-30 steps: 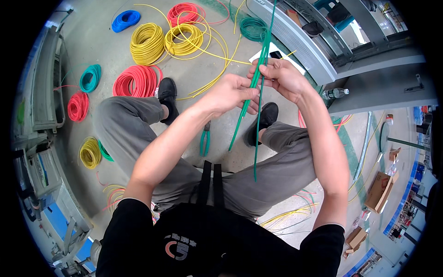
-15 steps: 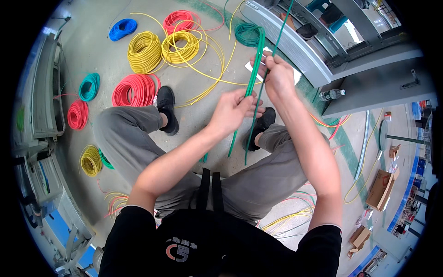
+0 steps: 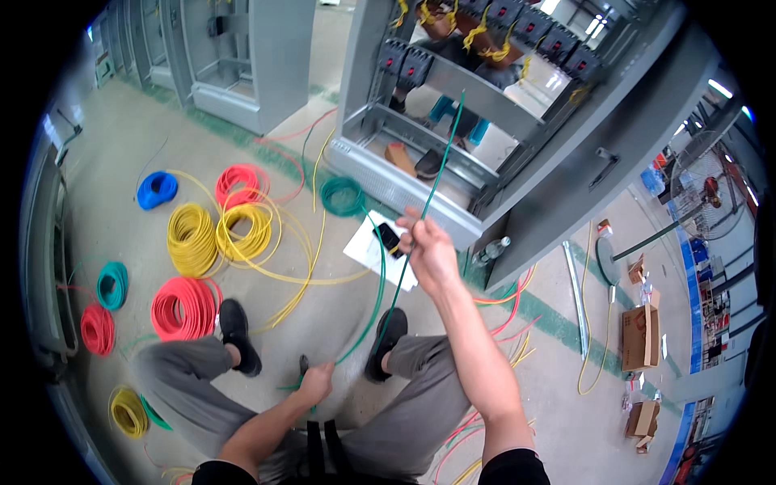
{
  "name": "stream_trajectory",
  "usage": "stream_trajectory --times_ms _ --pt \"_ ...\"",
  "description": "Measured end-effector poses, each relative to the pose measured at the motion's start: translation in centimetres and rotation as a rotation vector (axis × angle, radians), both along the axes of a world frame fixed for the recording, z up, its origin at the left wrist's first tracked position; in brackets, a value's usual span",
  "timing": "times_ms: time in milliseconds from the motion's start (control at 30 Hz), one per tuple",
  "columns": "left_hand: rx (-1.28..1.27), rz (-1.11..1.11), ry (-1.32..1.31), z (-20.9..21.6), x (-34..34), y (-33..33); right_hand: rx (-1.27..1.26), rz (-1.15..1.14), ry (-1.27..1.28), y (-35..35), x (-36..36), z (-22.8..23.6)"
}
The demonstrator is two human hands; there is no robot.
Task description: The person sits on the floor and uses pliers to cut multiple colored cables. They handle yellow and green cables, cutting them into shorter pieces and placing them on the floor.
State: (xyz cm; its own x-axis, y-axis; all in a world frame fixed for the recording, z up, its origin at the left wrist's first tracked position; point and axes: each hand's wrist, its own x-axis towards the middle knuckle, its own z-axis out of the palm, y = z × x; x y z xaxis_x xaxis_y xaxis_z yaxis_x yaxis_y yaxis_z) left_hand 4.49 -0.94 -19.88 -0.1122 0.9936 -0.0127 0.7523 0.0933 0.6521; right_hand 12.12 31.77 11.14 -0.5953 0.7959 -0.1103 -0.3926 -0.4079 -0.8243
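My right hand [image 3: 431, 252] is closed on a thin dark green wire [image 3: 444, 166], raised over the floor. One end of it rises past the cabinet front, and the rest slants down toward my right shoe. Low between my knees, my left hand [image 3: 318, 382] is closed round a dark-tipped hand tool [image 3: 304, 364], mostly covered by the fingers. A second green wire [image 3: 381, 284] curves from the green coil [image 3: 342, 197] down to my left hand. I cannot tell whether that hand grips this wire too.
Yellow coils [image 3: 191, 239], red coils [image 3: 184, 309] and a blue coil [image 3: 157, 190] lie to the left. Ahead stands an open grey cabinet [image 3: 412, 190]; white paper [image 3: 361, 242] with a dark device lies before it. A bottle [image 3: 491, 251] and cardboard box [image 3: 641, 338] are right.
My left hand has let go of the green wires by my right hand and dropped between my knees, where it now holds a tool. The view has shifted up toward the cabinet.
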Motion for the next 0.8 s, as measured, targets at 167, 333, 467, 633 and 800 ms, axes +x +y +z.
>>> stream_trajectory --times_ms 167,333,467,633,800 --pt "-0.107 -0.114 0.156 -0.3 0.6 -1.2 0.078 -0.032 -0.040 1.2 1.1 0.4" --pt "-0.093 -0.076 0.284 0.5 1.8 -2.3 0.525 -0.375 -0.260 3.6 4.9 0.3" --pt "-0.158 0.043 0.330 -0.3 1.7 -2.8 0.562 -0.584 -0.364 4.1 6.7 0.8" --pt "-0.167 0.257 0.320 -1.5 -0.1 -1.9 0.575 -0.633 -0.337 3.4 6.5 1.5" --pt "-0.085 0.220 0.170 2.3 1.2 -0.6 0.561 -0.738 -0.146 4.1 8.0 2.1"
